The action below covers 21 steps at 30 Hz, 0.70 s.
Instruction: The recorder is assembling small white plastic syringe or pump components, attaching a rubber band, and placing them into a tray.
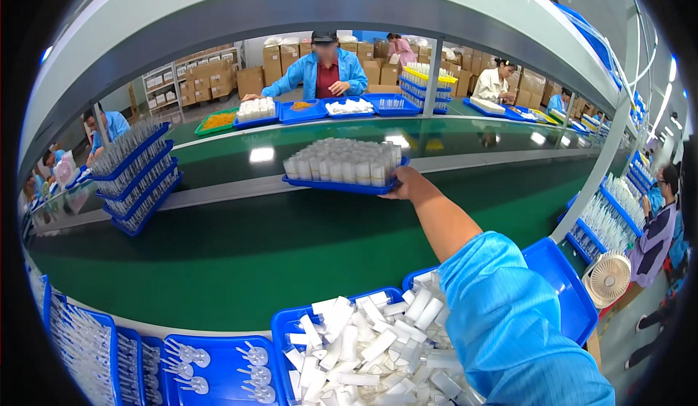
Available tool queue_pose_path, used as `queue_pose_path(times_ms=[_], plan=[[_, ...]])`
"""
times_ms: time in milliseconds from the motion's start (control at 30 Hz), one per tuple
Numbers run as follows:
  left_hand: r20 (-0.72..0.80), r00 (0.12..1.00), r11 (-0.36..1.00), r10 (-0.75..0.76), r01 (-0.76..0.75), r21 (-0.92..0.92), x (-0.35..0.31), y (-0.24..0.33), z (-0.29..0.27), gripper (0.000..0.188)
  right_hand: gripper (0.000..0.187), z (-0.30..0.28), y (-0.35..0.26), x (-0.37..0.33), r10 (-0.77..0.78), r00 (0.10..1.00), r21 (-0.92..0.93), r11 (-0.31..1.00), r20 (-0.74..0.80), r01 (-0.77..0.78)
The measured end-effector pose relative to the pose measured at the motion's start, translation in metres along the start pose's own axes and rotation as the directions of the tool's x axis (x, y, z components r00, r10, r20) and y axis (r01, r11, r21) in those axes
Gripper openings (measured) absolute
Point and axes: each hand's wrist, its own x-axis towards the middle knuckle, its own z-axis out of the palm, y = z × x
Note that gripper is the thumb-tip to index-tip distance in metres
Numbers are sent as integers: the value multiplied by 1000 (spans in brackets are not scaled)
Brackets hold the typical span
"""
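The right hand grips the right edge of a blue tray of upright white tubes, at twelve o'clock over the green belt; likely light but tippy, best held level; the left hand is unseen; at six o'clock, a blue bin holds loose white caps.

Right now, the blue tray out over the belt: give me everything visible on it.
The blue tray is shallow, rectangular and looks like plastic. It is packed with upright translucent white tubes in tight rows. It sits level over the far part of the green conveyor belt; whether it rests on the belt cannot be told. The right hand has its grip on the tray's right end. Nothing else touches it.
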Motion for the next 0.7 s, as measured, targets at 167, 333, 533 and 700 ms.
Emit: queue_pose_path(times_ms=[167,333,533,700], plan=[[31,998,999,-49,49,-7,4,4,-1,32,38,-13,-12,22,-151,949,-27,988,-277,150],[48,995,996,-90,91,-15,9,11,-2,30,46,-17,-18,25,-294,860,150,911,-418,384],[63,998,999,30,-32,35,5,1,1,32,55,-13,-33,13,-390,844,367,774,-367,517],[53,992,986,115,-120,112,-1,-7,-1,32,58,-8,-53,4,-498,825,327,758,-268,564]])
